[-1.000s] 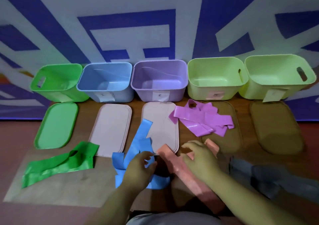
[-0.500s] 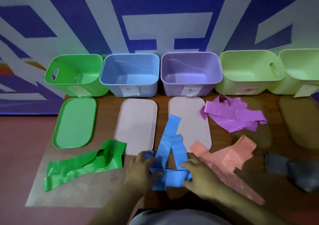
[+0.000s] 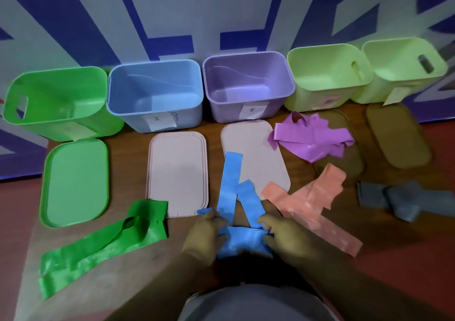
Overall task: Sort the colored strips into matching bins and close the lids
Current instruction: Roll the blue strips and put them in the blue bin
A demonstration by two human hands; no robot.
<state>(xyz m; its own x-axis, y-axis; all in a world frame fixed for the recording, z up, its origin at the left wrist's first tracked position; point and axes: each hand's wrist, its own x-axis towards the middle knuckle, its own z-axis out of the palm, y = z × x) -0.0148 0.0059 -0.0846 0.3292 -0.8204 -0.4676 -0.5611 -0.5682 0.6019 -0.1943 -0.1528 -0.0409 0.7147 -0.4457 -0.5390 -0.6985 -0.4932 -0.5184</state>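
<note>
Blue strips (image 3: 232,192) lie bunched in front of me, their ends reaching up over a pale pink lid. My left hand (image 3: 205,237) and my right hand (image 3: 285,239) both grip the bunch at its near end. Green strips (image 3: 103,242) lie at the left, pink-orange strips (image 3: 312,205) at the right, purple strips (image 3: 312,136) further back, grey strips (image 3: 394,200) at the far right. Open bins stand in a row at the back: green bin (image 3: 56,104), blue bin (image 3: 155,94), purple bin (image 3: 248,84) and two light green bins (image 3: 327,74).
Lids lie flat in front of the bins: a green lid (image 3: 76,183), two pale pink lids (image 3: 177,173), and two brown lids (image 3: 398,138), one partly under the purple strips. A blue and white patterned wall stands behind the bins.
My right hand left the pink-orange strips and joined my left hand on the blue strips. Both hands have gathered the blue bunch together. The view shifted left.
</note>
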